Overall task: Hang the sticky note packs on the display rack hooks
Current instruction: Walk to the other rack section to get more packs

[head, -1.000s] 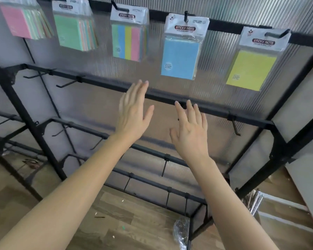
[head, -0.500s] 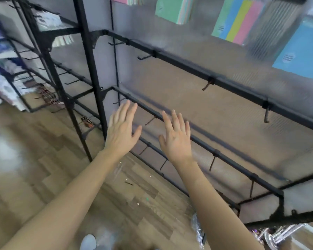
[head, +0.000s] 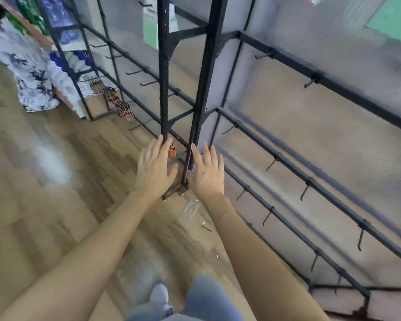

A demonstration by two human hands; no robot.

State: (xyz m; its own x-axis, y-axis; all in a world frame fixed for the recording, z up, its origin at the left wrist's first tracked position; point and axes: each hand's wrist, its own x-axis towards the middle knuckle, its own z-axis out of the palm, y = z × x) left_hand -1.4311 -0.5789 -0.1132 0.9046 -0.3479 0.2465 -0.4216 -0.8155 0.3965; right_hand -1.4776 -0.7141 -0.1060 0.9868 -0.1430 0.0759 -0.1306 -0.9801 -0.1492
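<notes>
- While we look down along the display rack (head: 207, 66), our left hand (head: 156, 167) and right hand (head: 206, 174) reach out ahead of us, backs up, side by side but not touching.
- Fingers of both hands are straight and only slightly spread, and neither hand holds anything.
- Between the two hands we see the foot of one black upright of the rack; we cannot tell whether either hand touches it.
- One green sticky note pack (head: 394, 22) hangs at the top right edge of the view, well above and to the right of our hands, blurred and partly cut off.
- Black rails run across the grey ribbed back panel to our right, and the hooks (head: 311, 81) on them that we can see are bare.
- Just past our left fingertips lies a small red-orange item (head: 172, 149), too blurred to name.
- A crumpled clear plastic wrapper (head: 189, 210) lies on the wooden floor (head: 44, 205) below our right wrist.
- Our pale shoe (head: 159, 295) and blue jeans (head: 208, 297) show at the bottom edge.
- Far left, beside another rack, stands a person (head: 30, 72) in a white patterned garment.
</notes>
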